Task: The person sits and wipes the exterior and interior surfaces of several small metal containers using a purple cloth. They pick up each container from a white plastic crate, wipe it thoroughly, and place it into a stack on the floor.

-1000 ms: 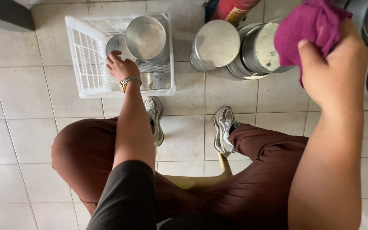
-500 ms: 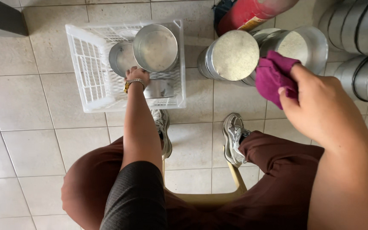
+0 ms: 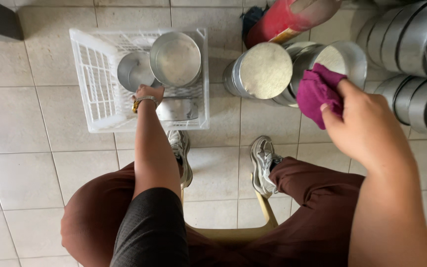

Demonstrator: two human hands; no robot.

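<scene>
Three pans sit in the crate (image 3: pixel 92 84); more wait at two o'clock. Left hand (image 3: pixel 147 94) grips one pan (image 3: pixel 176 110); right hand (image 3: pixel 359 121) pinches a cloth (image 3: pixel 315 91).

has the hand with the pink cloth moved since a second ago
Yes. The right hand with the cloth has come down from above the metal tins to just beside them on their right.

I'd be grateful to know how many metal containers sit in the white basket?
3: a large tin at the back, a smaller one left of it, another by the left hand. More may be hidden.
</scene>
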